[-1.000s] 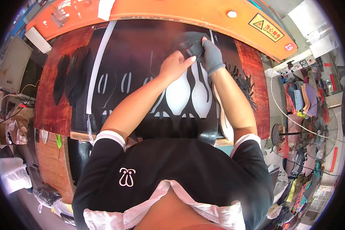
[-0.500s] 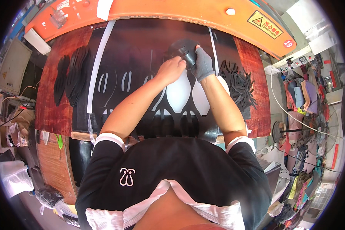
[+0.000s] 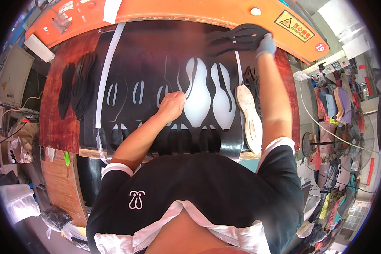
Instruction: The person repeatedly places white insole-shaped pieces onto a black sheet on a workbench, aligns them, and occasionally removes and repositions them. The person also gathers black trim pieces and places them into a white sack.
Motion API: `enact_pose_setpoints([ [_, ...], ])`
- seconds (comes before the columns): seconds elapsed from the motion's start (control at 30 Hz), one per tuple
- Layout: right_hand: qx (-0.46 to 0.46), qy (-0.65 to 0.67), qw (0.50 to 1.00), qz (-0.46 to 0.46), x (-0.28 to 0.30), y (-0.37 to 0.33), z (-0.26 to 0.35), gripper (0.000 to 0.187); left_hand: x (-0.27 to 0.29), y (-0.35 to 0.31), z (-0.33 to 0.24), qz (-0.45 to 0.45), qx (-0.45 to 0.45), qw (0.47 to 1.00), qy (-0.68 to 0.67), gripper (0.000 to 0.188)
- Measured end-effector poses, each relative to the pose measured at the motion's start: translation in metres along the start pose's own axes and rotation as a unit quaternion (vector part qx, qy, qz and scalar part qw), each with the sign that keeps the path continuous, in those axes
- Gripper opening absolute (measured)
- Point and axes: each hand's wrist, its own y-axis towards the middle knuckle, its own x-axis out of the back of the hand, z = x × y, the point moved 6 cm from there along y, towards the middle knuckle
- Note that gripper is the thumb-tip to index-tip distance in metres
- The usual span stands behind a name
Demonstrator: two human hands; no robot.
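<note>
My right hand (image 3: 266,45), in a grey glove, is closed on the end of a black sole-shaped piece (image 3: 250,33) with long slots. That piece is held out at the far right, next to the orange beam, and its left end is smeared by motion. My bare left hand (image 3: 172,106) is closed low over a black sheet (image 3: 150,59), beside a large sole-shaped cut-out (image 3: 197,95). What its fingers hold, if anything, is hidden. Right of that lies another cut-out (image 3: 222,99) with a curved black strip inside. A pale sole-shaped cutting die (image 3: 249,118) rests at the sheet's right side.
Stacked black sole pieces (image 3: 81,84) lie on the reddish board (image 3: 55,120) at the left. The orange machine beam (image 3: 165,10) spans the back. Black scrap strips (image 3: 250,76) lie partly behind my right arm. Hanging coloured pieces (image 3: 336,106) fill the far right.
Both hands were together at the far part of the sheet. My right hand has moved right with the black sole piece; my left has come down and left. Both large cut-outs now show fully.
</note>
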Motion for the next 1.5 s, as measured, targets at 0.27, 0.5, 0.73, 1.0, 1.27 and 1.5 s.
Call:
enact_pose_setpoints([
  [0.27, 0.249, 0.126, 0.956, 0.095, 0.014, -0.054, 0.118, 0.033, 0.006, -0.022, -0.022, -0.035, 0.045, 0.998, -0.032, 0.027],
  [0.5, 0.443, -0.034, 0.763, 0.470, -0.026, -0.294, 0.006, 0.021, 0.021, -0.162, -0.020, -0.086, 0.453, 0.676, -0.575, 0.036],
  [0.73, 0.431, -0.063, 0.758, 0.485, -0.015, -0.354, -0.057, 0.019, 0.011, -0.188, -0.012, -0.093, 0.505, 0.590, -0.623, 0.027],
  [1.0, 0.524, -0.143, 0.613, 0.574, -0.002, -0.401, -0.057, 0.043, 0.008, -0.163, -0.003, 0.043, 0.451, 0.455, -0.767, 0.026],
  [1.27, 0.502, -0.141, 0.646, 0.558, -0.008, -0.381, -0.059, 0.048, 0.001, -0.136, 0.004, 0.055, 0.386, 0.409, -0.825, 0.023],
  [1.5, 0.025, 0.081, 0.880, 0.468, -0.067, -0.261, -0.026, 0.027, 0.053, -0.159, -0.006, 0.033, 0.440, 0.810, -0.385, 0.048],
])
